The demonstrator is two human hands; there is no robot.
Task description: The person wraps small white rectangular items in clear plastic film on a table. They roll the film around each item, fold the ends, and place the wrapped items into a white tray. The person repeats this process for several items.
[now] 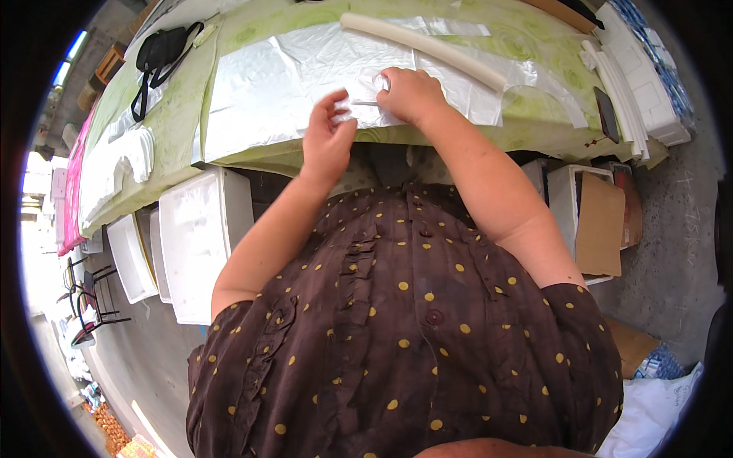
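Note:
Thin silvery-white plastic film (259, 88) lies spread and wrinkled over the table in front of me. My right hand (413, 95) is closed on a bunched bit of this film, close to the table's near edge. To its left, my left hand (328, 141) is held just over the film's near part with bent fingers apart from the thumb, and I see nothing gripped in it. A long pale tube (427, 49), perhaps a roll of film, lies slantwise on the film beyond my right hand.
A green patterned cloth (252, 30) covers the table. On it are a black bag (162, 52) with a strap, a dark phone (606, 114) and white tubes (622, 107). White plastic bins (195, 244) stand below at left; a cardboard flap (599, 225) shows below at right.

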